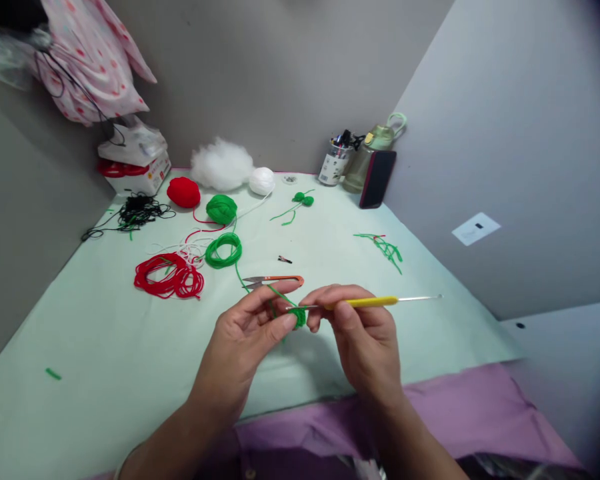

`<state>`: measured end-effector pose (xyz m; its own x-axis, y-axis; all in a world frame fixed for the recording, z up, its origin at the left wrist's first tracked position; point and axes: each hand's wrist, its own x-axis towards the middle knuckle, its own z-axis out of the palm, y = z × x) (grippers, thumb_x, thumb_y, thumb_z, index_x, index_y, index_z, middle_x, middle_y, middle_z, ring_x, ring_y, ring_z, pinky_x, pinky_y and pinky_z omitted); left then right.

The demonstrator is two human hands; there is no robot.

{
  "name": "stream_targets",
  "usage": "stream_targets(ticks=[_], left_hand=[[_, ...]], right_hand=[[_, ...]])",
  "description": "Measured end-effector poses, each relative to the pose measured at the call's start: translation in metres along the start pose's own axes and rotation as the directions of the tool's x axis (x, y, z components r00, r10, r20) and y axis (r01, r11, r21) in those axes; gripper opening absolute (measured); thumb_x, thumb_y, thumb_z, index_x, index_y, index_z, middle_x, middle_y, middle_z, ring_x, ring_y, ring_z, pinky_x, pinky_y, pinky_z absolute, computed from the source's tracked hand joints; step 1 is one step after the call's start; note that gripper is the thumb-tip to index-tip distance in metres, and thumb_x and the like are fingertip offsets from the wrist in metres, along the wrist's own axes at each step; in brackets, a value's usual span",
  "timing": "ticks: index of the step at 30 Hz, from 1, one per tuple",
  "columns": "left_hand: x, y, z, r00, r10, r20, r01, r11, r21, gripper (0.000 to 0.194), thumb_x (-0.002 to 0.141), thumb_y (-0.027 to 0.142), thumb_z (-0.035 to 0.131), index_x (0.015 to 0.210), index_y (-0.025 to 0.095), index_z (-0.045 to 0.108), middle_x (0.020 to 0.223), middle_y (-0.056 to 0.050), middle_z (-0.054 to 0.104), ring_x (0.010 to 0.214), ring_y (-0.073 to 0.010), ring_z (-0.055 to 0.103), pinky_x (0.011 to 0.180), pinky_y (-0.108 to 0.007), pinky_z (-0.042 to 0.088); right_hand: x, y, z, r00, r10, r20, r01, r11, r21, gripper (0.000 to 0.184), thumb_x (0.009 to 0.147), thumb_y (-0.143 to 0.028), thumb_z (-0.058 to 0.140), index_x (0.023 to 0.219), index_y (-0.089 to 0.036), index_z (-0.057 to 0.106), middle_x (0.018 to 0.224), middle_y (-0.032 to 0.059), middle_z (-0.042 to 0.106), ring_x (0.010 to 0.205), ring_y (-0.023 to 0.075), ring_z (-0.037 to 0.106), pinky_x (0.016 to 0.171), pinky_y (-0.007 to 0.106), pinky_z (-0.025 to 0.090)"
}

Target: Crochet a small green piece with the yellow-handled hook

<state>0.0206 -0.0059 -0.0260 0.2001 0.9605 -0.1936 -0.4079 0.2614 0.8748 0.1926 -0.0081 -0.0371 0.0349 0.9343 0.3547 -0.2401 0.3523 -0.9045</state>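
Closest to us, the person's forearms (167,433) reach in, on the near side of the orange-handled snips (280,279) lying on the worktop (130,373). Just nearer than the snips, we see the left grip (245,330) closed in a pinch on a small green crochet piece (301,319), its yarn passing over the index finger. Near and right of the snips, the right grip (365,333) is closed around a yellow-handled hook (370,303), whose tip meets the green piece.

Well beyond the snips and to their right, we find a pen cup (330,170) packed with pens and dark-handled items. Next in line to the right comes a green bottle (356,170); we cannot tell what it holds. Straight back from the snips sits a small round case (290,179) with tiny dark bits, too small for us to name. Far left and beyond the snips, a white box (156,175) has something red at its top and a plastic bag (135,143) over it; its contents are hidden from us.
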Motion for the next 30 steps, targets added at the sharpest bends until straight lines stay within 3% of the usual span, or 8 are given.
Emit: stream_targets(ticks=[6,12,18,21,23,25,27,30], left_hand=[[0.000,0.000,-0.001,1.000,0.012,-0.028,-0.010,0.999,0.043,0.027,0.083,0.030,0.091,0.110,0.031,0.089,0.088,0.000,0.068,0.091,-0.0164,0.063,0.088,-0.025,0.052],[0.000,0.002,-0.001,0.997,0.074,-0.039,-0.068,0.989,0.134,0.030,0.084,0.027,0.089,0.113,0.031,0.088,0.087,0.000,0.067,0.090,-0.0183,0.065,0.089,-0.029,0.053],[0.000,0.003,0.006,0.987,0.147,-0.067,-0.130,0.970,0.206,0.026,0.085,0.023,0.087,0.110,0.030,0.088,0.085,0.001,0.068,0.092,-0.0187,0.064,0.096,-0.029,0.049],[0.002,0.001,0.008,1.000,-0.005,0.013,0.005,1.000,0.006,0.041,0.084,0.028,0.090,0.124,0.028,0.083,0.083,0.002,0.067,0.085,-0.0171,0.063,0.088,-0.028,0.051],[0.005,0.000,0.006,0.988,-0.128,0.088,0.140,0.978,-0.155,0.047,0.083,0.032,0.091,0.128,0.025,0.081,0.085,0.000,0.067,0.083,-0.0158,0.061,0.084,-0.026,0.051],[0.007,0.000,0.003,0.980,-0.174,0.100,0.193,0.954,-0.229,0.045,0.082,0.033,0.091,0.125,0.023,0.083,0.087,-0.001,0.066,0.082,-0.0138,0.060,0.084,-0.025,0.051],[0.006,0.000,0.001,0.987,-0.148,0.059,0.157,0.965,-0.211,0.040,0.082,0.031,0.091,0.121,0.024,0.085,0.086,0.000,0.065,0.080,-0.0123,0.058,0.083,-0.023,0.049],[0.004,-0.001,0.003,0.997,-0.073,0.034,0.077,0.991,-0.113,0.038,0.081,0.029,0.092,0.118,0.027,0.086,0.084,0.001,0.065,0.084,-0.0139,0.061,0.084,-0.024,0.049]], right_hand=[[-0.001,-0.002,-0.003,0.999,0.035,0.010,-0.035,0.999,0.028,0.021,0.108,-0.038,0.064,0.102,-0.024,0.078,0.096,0.0053,0.085,0.072,0.0172,0.076,0.070,0.033,0.065],[-0.008,-0.007,-0.003,0.987,-0.149,0.058,0.159,0.960,-0.232,0.024,0.111,-0.022,0.054,0.115,-0.028,0.077,0.105,0.0048,0.083,0.083,0.0171,0.077,0.078,0.035,0.065],[-0.013,-0.004,-0.008,0.868,-0.368,0.333,0.496,0.678,-0.543,0.037,0.106,-0.014,0.059,0.137,-0.029,0.072,0.113,0.0097,0.083,0.101,0.0244,0.080,0.082,0.038,0.068],[-0.018,0.001,-0.007,0.841,-0.403,0.360,0.534,0.521,-0.665,0.051,0.099,-0.009,0.071,0.143,-0.035,0.071,0.119,0.0081,0.082,0.106,0.0243,0.080,0.087,0.036,0.068],[-0.019,0.002,-0.005,0.868,-0.393,0.303,0.489,0.572,-0.659,0.050,0.098,-0.009,0.072,0.139,-0.037,0.074,0.117,0.0065,0.082,0.107,0.0246,0.079,0.089,0.038,0.068],[-0.015,0.000,-0.002,0.919,-0.353,0.177,0.390,0.735,-0.554,0.036,0.103,-0.014,0.067,0.131,-0.034,0.078,0.109,0.0056,0.081,0.097,0.0222,0.078,0.084,0.037,0.067],[-0.009,-0.002,0.000,0.958,-0.284,0.044,0.280,0.888,-0.366,0.027,0.108,-0.019,0.060,0.120,-0.030,0.081,0.098,0.0040,0.078,0.083,0.0179,0.074,0.075,0.034,0.064],[-0.001,-0.004,0.003,0.977,-0.214,0.016,0.213,0.954,-0.212,0.021,0.109,-0.025,0.062,0.109,-0.028,0.083,0.094,0.0032,0.078,0.081,0.0166,0.072,0.074,0.032,0.062]])
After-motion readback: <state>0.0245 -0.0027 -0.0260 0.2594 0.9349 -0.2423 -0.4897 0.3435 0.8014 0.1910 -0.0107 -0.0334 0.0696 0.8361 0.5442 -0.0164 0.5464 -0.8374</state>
